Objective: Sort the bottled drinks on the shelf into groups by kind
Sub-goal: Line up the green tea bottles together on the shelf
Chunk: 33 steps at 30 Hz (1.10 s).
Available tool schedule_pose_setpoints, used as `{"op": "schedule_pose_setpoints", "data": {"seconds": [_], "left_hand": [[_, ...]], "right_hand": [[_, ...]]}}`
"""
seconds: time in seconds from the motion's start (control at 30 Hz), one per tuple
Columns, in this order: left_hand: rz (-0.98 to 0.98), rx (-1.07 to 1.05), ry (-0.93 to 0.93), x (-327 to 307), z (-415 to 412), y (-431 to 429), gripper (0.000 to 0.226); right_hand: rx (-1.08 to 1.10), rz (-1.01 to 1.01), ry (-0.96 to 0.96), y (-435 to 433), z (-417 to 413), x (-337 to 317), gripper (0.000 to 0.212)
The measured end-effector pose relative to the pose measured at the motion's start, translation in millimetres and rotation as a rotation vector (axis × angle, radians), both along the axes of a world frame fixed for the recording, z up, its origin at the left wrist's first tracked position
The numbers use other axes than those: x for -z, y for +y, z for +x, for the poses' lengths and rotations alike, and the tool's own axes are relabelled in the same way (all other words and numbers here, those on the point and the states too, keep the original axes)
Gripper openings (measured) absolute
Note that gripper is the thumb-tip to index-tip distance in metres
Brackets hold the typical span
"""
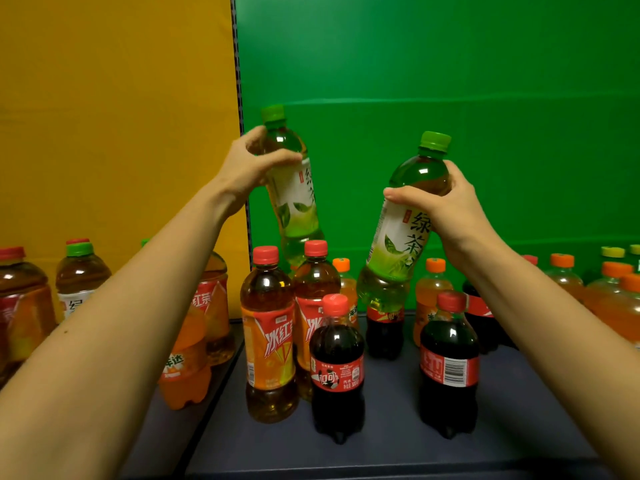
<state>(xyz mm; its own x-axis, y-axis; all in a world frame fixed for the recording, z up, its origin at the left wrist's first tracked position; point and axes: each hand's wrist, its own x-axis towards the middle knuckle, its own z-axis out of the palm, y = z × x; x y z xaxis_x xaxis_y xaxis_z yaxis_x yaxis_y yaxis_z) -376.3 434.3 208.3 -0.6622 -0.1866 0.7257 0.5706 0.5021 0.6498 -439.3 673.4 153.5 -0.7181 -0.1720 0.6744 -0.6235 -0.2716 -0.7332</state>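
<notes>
Dark shelf (381,455) bears cola (337,368), tea (268,341), orange-soda bottles (427,299).

Dim, even light; glare spots on bottles (268,334); soft focus, edges bowed.

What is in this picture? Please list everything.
Left green tea bottle: one, green cap, lifted, centre.
Right green tea bottle: one, green cap, lifted, centre-right.
Standing green tea bottle: one, green cap, far left.
Iced red tea bottles: at least four, red caps, centre and left.
Cola bottles: four, dark, red caps, centre.
Orange soda bottles: several, orange caps, left, back, right.
Shelf: one, dark, underneath.
Backdrop: yellow panel left, green panel right.
Left hand: one, grips left green tea bottle.
Right hand: one, grips right green tea bottle.
</notes>
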Motion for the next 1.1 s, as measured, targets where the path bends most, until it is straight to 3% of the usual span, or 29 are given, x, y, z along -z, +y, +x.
{"op": "schedule_pose_setpoints", "data": {"seconds": [0.23,0.37,0.47,0.77,1.1], "left_hand": [[0.167,-0.026,0.342,-30,18,46,0.052],[0.189,-0.043,0.443,-43,39,73,0.046],[0.172,-0.086,0.452,-44,64,83,0.047],[0.202,-0.326,0.417,2,158,64,0.022],[0.252,-0.618,0.36,74,294,2,0.034]], "right_hand": [[0.0,-0.15,0.073,0,16,-24,0.048],[-0.083,-0.216,0.107,2,32,-42,0.05],[-0.17,-0.242,0.113,1,45,-49,0.051],[-0.501,-0.238,0.061,-23,85,-33,0.037],[-0.75,-0.117,-0.038,-115,165,8,0.038]]}}
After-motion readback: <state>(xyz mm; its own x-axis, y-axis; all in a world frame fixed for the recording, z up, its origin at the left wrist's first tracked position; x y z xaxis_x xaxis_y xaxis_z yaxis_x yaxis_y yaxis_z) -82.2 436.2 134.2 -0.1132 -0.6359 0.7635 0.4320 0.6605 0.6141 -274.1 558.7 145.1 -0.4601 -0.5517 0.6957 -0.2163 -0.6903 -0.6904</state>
